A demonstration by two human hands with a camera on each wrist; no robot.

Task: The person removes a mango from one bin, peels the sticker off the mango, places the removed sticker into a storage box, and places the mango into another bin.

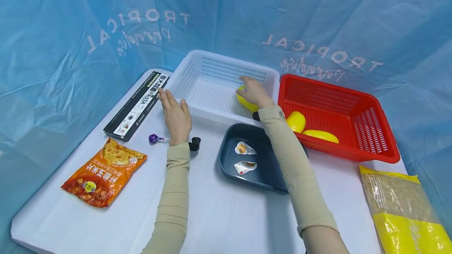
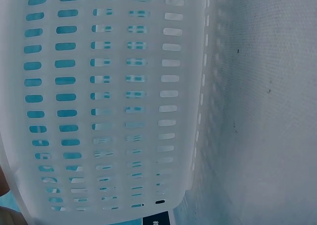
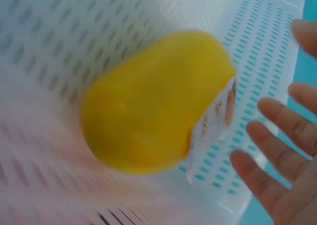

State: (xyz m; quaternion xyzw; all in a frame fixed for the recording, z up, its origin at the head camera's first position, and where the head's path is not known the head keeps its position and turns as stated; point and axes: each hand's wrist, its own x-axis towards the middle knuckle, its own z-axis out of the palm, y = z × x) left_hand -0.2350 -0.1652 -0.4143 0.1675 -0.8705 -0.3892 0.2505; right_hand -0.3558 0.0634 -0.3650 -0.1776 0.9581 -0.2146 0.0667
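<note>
My right hand [image 1: 255, 92] hovers inside the white basket [image 1: 215, 89], fingers spread and holding nothing; the yellow mango [image 3: 153, 101] lies on the basket floor just beneath it, toward six o'clock. My left hand [image 1: 175, 115] rests flat on the worktop [image 1: 219, 214], farther away.

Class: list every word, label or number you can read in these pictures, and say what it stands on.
"TROPICAL", mirrored: blue backdrop, twice, each with an unreadable script line beneath.
"PASTA": black box; its Chinese characters are too small to read.
Orange bag: large Chinese characters, upside down, not legible.
Yellow fruit: sticker blurred.
Sachets in the tray: too small.
</note>
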